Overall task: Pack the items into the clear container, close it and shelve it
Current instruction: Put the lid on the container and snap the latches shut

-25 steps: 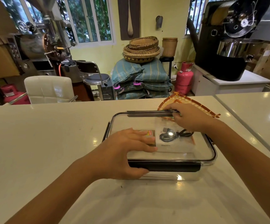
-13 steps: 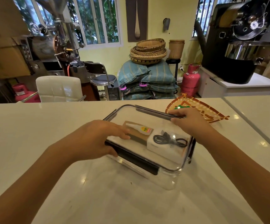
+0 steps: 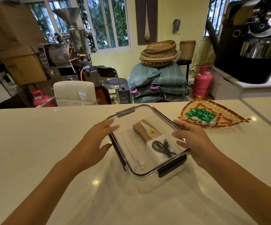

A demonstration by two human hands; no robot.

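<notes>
The clear container (image 3: 149, 182) sits on the white counter (image 3: 34, 143), turned at an angle, with its clear lid and dark latches on top. Through the lid I see a small glue bottle (image 3: 151, 131) on a brown card, a black cable (image 3: 163, 147) on a white box, and white paper at the left. My left hand (image 3: 97, 142) rests against the container's left side, fingers spread, fingertips on the lid's edge. My right hand (image 3: 194, 143) lies against the right side, fingers spread over the rim.
A woven fan-shaped tray (image 3: 212, 125) with several green packets (image 3: 201, 115) lies on the counter to the right. Beyond the counter stand a white chair (image 3: 74, 93), a stool, stacked sacks with baskets, pink gas cylinders and roasting machines.
The container has been turned further counter-clockwise on the counter. Both hands have shifted from the latches to its long sides, with fingers now spread.
</notes>
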